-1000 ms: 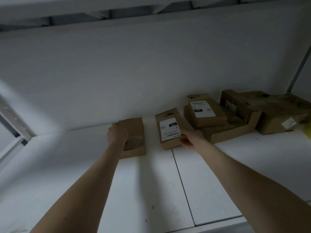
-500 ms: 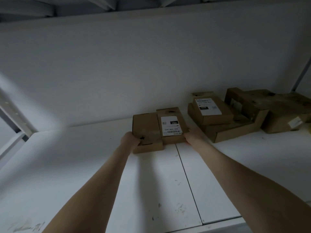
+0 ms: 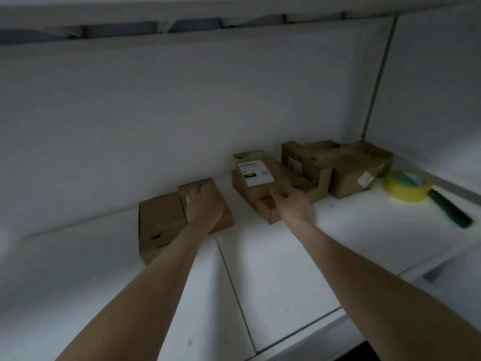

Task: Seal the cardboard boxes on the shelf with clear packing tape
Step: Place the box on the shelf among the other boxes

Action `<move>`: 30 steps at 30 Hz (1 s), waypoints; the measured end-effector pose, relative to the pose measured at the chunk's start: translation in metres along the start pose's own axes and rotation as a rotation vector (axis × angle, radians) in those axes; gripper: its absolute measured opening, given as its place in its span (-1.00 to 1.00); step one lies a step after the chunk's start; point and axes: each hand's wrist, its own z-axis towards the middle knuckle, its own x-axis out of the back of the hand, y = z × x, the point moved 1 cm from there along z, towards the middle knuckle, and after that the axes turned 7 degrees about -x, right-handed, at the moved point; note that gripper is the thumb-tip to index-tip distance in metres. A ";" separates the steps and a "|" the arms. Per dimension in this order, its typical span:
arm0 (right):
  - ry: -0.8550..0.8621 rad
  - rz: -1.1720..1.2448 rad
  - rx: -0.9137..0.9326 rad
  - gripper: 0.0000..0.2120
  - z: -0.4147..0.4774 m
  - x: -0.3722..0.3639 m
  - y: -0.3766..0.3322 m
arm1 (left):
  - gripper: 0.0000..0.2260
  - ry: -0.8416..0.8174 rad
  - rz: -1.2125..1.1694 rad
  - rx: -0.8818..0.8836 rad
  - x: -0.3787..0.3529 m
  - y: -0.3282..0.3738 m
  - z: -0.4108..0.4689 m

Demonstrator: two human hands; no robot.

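Location: white shelf (image 3: 273, 269), pale back wall (image 3: 182, 113) behind.

Boxes counted: five for certain. Rear right mass reads as one box or two; cannot tell.

Left pair: plain brown cardboard box (image 3: 158, 225) and small brown cardboard box (image 3: 223, 217), touching side by side, left of centre. Long axes both front to back, near ends skewed slightly right. Small one set further back, punched-hole end toward the wall.

Left hand (image 3: 205, 207): rests palm down on top of the small brown cardboard box. Fingers (image 3: 201, 191) fairly straight, pointing at the wall, curled round nothing. Covers most of a white label.

Centre stack: labelled brown cardboard box (image 3: 260, 178) on top of a flat open brown cardboard box (image 3: 268, 214). Long axis diagonal, far left to near right. White label face up, at the far end.

Right hand (image 3: 292, 204): sits at the near end of the labelled brown cardboard box, fingers loosely bent against the cardboard. Grip or mere contact: cannot tell.

Rear right: large battered brown cardboard box (image 3: 348, 173), in the corner by the wall, long axis across the shelf, just beside the stack.

Tape: one yellow roll of tape (image 3: 404, 191), lying flat, hole up, right of the large box. One green handle (image 3: 450, 211) beside it, pointing near right. Well apart from both hands.
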 end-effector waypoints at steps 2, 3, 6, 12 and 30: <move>0.060 -0.007 -0.012 -0.76 0.020 0.026 0.011 | -0.50 -0.019 -0.022 0.002 -0.011 0.020 0.005; 0.102 0.004 -0.034 -0.74 0.032 0.036 0.017 | -0.47 -0.029 -0.025 0.006 -0.015 0.029 0.007; 0.205 0.105 -0.110 -0.62 0.063 0.060 0.036 | -0.47 0.027 -0.059 -0.024 -0.028 0.060 0.014; 0.317 0.150 -0.181 -0.32 0.128 0.131 0.068 | -0.52 0.120 -0.015 -0.209 -0.082 0.159 0.010; -0.258 0.133 -0.179 -0.28 0.227 0.153 0.092 | -0.55 0.000 0.285 -0.147 -0.145 0.268 0.073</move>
